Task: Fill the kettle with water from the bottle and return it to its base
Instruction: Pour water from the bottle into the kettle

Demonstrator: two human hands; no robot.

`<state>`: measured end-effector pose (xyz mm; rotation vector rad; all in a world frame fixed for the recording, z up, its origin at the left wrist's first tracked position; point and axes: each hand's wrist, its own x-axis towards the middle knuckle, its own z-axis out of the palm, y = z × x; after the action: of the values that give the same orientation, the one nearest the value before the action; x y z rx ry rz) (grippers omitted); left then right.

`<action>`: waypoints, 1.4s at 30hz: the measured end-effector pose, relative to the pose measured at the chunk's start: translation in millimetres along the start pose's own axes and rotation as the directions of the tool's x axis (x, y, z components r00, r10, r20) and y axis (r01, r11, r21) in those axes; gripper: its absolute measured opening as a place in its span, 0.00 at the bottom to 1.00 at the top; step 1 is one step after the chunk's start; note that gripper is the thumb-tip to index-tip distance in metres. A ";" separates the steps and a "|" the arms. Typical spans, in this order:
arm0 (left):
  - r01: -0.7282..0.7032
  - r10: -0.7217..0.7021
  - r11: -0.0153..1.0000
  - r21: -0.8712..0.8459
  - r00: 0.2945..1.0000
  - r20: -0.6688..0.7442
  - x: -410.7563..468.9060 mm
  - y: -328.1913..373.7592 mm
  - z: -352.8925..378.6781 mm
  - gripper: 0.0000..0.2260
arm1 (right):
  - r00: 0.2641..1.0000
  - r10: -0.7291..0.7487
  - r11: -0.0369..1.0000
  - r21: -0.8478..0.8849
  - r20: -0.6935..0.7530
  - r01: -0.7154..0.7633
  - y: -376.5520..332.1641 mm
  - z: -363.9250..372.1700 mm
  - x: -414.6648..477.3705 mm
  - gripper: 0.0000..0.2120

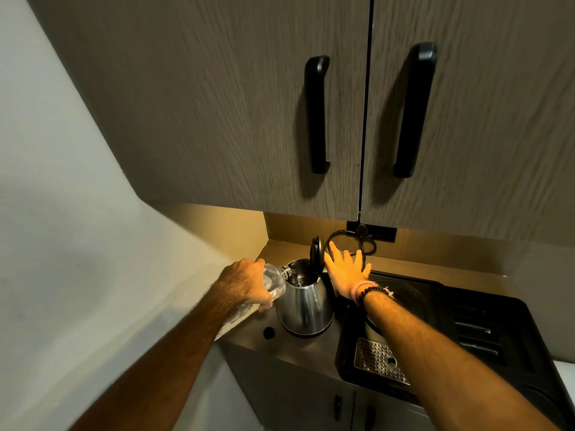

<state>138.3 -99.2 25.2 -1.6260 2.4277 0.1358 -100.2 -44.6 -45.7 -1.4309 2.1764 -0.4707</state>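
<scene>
A steel kettle (306, 306) stands on the counter with its black lid (316, 255) flipped upright. My left hand (245, 283) grips a clear plastic bottle (273, 283), tilted so that its neck points into the kettle's opening. My right hand (345, 270) hovers open, fingers spread, just right of the raised lid and above the kettle's handle. The round kettle base (404, 298) sits on the black tray to the right, partly hidden by my right forearm. A small black bottle cap (268, 332) lies on the counter in front of the kettle.
A black tray (485, 325) with a perforated metal drip grate (378, 360) fills the counter's right side. A black power cord (354, 244) loops at the back wall below a socket. Wall cabinets with black handles (317, 115) hang close overhead. A white wall is at left.
</scene>
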 end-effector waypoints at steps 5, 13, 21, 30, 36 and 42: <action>0.010 -0.010 0.999 -0.046 1.000 -0.008 0.0 -2.3 3.2 0.44 | 1.000 0.009 1.000 -0.012 -0.001 -0.009 -1.1 -0.3 0.4 0.36; 0.013 -0.019 0.993 -0.114 0.999 -0.047 -0.8 -8.9 11.3 0.42 | 1.000 0.013 1.000 -0.015 -0.002 -0.013 -0.5 0.8 1.7 0.35; 0.043 -0.115 0.891 -0.453 0.985 -0.132 -1.1 -23.0 24.6 0.43 | 1.000 0.010 1.000 -0.022 0.009 -0.010 -1.4 -0.6 1.3 0.37; 0.049 -0.411 0.734 -0.677 0.825 -0.387 -2.7 -40.7 50.4 0.40 | 1.000 0.019 1.000 0.004 0.009 -0.019 -2.5 -2.0 -1.1 0.37; 0.007 -0.589 0.487 -0.873 0.741 -0.323 6.4 -33.4 65.5 0.44 | 1.000 0.016 1.000 0.007 0.011 -0.016 -3.3 -3.1 -1.1 0.35; -0.029 -0.582 0.456 -0.889 0.746 -0.323 8.2 -30.8 78.8 0.47 | 1.000 0.000 1.000 -0.015 0.020 0.000 -0.9 -2.1 -1.4 0.35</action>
<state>173.7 -103.0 -52.0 -2.9162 2.5576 1.1288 -100.2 -43.7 -43.3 -1.4375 2.1687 -0.4394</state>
